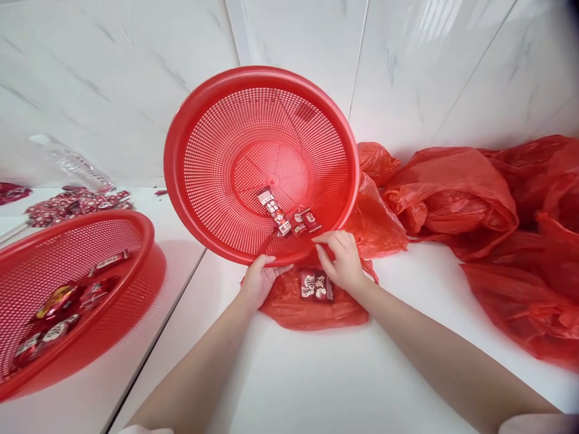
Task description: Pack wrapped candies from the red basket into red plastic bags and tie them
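A red mesh plastic basket [262,73] is tilted with its opening facing me. Inside lie a long printed wrapped snack [274,211] and some small red candy packets [306,222]. At the lower rim, my left hand [259,282] grips the basket, thumb over the edge and fingers below. My right hand [341,259] is at the lower right of the rim, thumb and index finger drawn together; whatever lies between them is hidden. Under the rim is a red plastic bag [312,316], with dark red wrapped packets [316,285] at it, between my hands.
A second red basket [147,232] holding several wrapped snacks [58,301] stands at the left. Behind it are patterned red packets [76,205] and a clear plastic bottle [79,166]. Red plastic bags [456,187] are heaped along the tiled wall [420,72] at the right.
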Action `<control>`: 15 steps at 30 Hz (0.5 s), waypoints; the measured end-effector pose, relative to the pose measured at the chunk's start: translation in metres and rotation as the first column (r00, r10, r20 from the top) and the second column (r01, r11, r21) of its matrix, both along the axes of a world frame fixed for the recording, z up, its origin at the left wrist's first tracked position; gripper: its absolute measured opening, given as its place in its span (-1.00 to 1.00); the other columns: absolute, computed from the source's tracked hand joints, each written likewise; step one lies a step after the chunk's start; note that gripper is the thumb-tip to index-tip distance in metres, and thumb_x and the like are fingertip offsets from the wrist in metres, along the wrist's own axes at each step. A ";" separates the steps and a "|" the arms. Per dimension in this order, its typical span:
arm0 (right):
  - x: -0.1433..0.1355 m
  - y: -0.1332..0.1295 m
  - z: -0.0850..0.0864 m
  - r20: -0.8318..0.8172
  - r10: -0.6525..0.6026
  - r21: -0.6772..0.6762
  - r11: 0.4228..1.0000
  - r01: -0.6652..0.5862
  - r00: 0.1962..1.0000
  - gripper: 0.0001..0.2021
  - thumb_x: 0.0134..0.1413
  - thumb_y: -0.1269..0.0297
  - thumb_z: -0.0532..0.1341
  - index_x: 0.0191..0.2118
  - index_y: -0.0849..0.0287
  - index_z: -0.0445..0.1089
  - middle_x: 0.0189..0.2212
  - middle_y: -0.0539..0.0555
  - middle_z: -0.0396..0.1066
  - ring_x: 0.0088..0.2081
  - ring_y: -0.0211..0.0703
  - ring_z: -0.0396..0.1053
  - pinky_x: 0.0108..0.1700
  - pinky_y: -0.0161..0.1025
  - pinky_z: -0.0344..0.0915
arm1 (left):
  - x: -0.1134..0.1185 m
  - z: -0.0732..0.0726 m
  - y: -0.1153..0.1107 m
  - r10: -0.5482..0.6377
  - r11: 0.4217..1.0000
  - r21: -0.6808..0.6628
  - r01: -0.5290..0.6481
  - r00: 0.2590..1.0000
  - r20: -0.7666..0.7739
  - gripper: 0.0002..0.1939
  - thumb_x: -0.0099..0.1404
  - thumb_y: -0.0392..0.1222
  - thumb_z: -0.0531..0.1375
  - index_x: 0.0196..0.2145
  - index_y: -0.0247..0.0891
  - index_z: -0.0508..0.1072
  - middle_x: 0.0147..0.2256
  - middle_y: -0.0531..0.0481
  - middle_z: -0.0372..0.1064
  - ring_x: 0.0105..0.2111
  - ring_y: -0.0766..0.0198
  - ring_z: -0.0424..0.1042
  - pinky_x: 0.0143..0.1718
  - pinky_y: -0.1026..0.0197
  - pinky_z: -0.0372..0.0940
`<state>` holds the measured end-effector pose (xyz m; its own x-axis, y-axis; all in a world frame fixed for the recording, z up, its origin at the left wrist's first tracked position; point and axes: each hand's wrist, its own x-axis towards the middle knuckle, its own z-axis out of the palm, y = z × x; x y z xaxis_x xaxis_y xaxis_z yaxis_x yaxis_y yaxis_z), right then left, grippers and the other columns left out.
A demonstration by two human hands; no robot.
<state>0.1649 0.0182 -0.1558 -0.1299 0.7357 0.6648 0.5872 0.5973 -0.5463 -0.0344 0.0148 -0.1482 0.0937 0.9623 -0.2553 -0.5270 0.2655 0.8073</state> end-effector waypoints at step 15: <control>-0.007 0.001 -0.008 0.292 0.178 -0.064 0.984 -0.166 0.940 -0.45 0.23 0.20 0.11 0.29 0.22 0.08 0.12 0.26 0.32 0.17 0.01 0.26 0.34 0.25 -0.34 | 0.003 0.000 -0.003 -0.004 1.000 0.023 0.005 1.000 -0.007 -0.62 0.02 -0.34 0.16 -0.16 -0.34 0.50 -0.25 -0.12 0.56 -0.06 -0.04 0.48 0.05 -0.15 0.31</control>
<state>0.1579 0.0193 -0.1638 -0.4425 0.7088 0.5494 0.6157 0.6855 -0.3885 -0.0313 0.0116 -0.1485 0.0963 0.9676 -0.2334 -0.5204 0.2488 0.8169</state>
